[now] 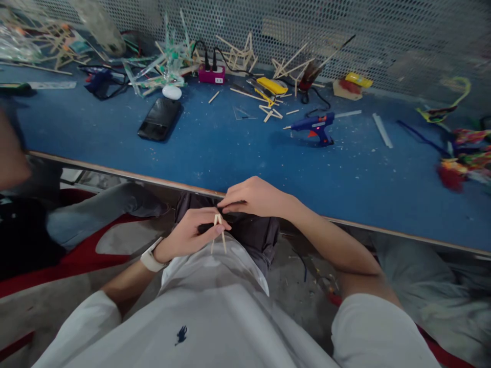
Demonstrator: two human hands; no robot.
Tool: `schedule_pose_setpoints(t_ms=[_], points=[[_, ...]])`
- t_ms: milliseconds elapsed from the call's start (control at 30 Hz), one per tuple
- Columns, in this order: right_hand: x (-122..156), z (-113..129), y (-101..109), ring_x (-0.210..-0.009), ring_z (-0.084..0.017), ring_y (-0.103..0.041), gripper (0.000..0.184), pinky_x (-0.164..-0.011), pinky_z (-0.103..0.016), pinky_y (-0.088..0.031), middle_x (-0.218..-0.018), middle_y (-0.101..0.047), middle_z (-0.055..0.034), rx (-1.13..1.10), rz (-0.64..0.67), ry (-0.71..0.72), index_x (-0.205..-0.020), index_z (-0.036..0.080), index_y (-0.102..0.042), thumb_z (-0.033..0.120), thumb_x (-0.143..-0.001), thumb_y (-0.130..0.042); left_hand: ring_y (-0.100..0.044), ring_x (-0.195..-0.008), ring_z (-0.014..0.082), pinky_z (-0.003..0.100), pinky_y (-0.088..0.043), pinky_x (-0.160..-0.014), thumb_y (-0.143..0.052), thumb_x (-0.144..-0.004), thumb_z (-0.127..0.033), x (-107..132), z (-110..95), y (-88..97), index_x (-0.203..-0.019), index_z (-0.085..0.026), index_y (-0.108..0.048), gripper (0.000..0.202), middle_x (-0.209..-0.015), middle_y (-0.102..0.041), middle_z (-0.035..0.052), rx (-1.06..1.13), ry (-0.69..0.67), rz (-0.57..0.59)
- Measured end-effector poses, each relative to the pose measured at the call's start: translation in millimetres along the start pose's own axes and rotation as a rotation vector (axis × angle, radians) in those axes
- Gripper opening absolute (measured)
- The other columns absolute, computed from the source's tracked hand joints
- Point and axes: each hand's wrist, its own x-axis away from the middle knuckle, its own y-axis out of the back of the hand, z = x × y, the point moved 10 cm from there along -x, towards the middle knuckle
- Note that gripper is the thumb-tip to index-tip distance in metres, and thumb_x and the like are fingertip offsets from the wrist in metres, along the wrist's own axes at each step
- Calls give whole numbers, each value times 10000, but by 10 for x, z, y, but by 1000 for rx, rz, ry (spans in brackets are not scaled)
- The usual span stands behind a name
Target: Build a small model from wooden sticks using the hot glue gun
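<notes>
Over my lap, just in front of the table edge, my left hand point(194, 230) pinches a small V-shaped piece of thin wooden sticks point(223, 242). Its joined end points toward the table and its two legs spread toward my shirt. My right hand point(255, 197) is beside the table edge, close to the joined end, with its fingers bent and pressed together. Whatever those fingertips hold, if anything, is hidden. On the table beyond lies a blue glue gun point(316, 125) with a small red light lit and a clear glue stick in its back.
A phone point(160, 119), a white oval object point(172, 92), a magenta power strip point(211, 74) and a yellow cutter point(271, 86) lie on the blue table point(230, 148). Stick frames stand along the mesh panel point(238, 20). Another person's arm point(13, 148) is at left.
</notes>
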Motion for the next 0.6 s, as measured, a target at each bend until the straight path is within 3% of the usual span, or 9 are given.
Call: schedule_pose_setpoints(t_ms=[100,300,500,600], points=[[-8,-22,66,-918,-194,-850,205,-813,-298,-544,-1050,-938,-53,-159,-18,0,-1161,240,-954,366,-1143,-792,-824,-882,133,211,-635,-825,-721,-1177,-248,-2,-16,-7,-1075,-181,-885,205,-968,-871,68,-13,-19,7],[14,-111,271,-824,-158,-836,220,-723,-254,-543,-980,-933,-60,-449,-177,-50,-1084,217,-958,404,-1094,-843,-804,-829,115,186,-609,-756,-726,-1173,-227,5,-26,-50,-1091,-169,-881,185,-962,-850,59,-37,-55,29],[18,-160,404,-736,-138,-741,333,-667,-266,-478,-866,-895,-44,-434,-257,-110,-998,205,-946,521,-1068,-868,-818,-881,123,194,-629,-823,-715,-1168,-184,17,-80,-87,-1097,-157,-865,168,-979,-837,57,-87,-99,40],[24,-154,430,-704,-121,-674,321,-653,-276,-442,-930,-900,-42,-392,-226,-106,-1048,212,-941,527,-1049,-882,-822,-898,134,207,-642,-841,-710,-1160,-163,25,-132,-89,-1097,-152,-851,154,-993,-838,63,-124,-135,37]])
